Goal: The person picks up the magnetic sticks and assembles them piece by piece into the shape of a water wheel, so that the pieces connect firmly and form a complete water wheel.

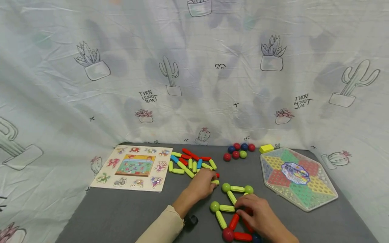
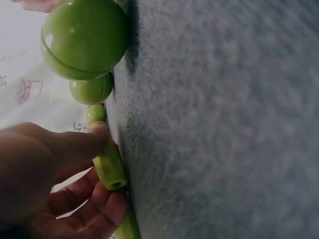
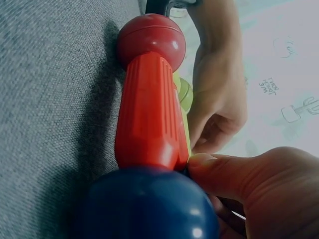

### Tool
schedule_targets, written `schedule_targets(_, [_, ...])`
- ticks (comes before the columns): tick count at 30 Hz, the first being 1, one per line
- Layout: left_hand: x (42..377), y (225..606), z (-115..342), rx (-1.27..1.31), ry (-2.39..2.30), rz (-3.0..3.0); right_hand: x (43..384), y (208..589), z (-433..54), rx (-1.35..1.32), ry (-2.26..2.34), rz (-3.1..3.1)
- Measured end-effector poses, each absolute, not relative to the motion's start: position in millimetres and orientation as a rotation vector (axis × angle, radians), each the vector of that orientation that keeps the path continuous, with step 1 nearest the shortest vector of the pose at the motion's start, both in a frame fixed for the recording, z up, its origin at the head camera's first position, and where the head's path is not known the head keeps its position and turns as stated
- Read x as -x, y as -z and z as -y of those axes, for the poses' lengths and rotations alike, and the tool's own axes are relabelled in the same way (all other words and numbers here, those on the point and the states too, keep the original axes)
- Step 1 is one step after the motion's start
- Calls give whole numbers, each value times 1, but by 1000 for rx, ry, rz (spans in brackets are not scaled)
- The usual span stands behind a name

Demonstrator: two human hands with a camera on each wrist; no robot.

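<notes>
My left hand (image 1: 202,185) reaches to the near edge of the loose rods and pinches a yellow-green rod (image 2: 110,172) between thumb and fingers, low over the table. Before me lies a ball-and-rod frame. It has green balls (image 1: 214,206), yellow-green rods (image 1: 221,220), a red ball (image 1: 228,234), red rods (image 1: 242,236) and a blue ball (image 3: 149,209). My right hand (image 1: 258,214) holds this frame at its right side, thumb and fingers curled at a joint. That joint is mostly hidden under the hand.
Loose red, blue and yellow-green rods (image 1: 178,171) lie beyond my left hand. A wooden picture puzzle (image 1: 103,184) is at left. Several loose balls (image 1: 227,157) and a yellow block (image 1: 266,148) sit at the back. A hexagonal board (image 1: 278,180) lies at right.
</notes>
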State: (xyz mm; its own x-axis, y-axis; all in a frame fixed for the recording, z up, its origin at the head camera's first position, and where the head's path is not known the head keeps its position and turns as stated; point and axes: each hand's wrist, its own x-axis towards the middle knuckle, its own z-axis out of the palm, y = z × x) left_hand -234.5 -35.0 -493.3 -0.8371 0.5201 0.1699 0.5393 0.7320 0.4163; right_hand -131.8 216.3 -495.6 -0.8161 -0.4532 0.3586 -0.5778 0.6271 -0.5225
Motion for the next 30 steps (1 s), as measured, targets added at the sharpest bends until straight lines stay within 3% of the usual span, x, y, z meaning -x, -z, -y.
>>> schedule_targets(7, [220,490,47,661,1437,2859,132,495,-215,-834,-944,2685])
schedule_targets(13, [203,487,52,557,1767,2882,133,495,-214,-844,-917,2640])
schedule_targets(30, [198,481,44,665,1537,3047,132,497,-211,-853,-899,2614])
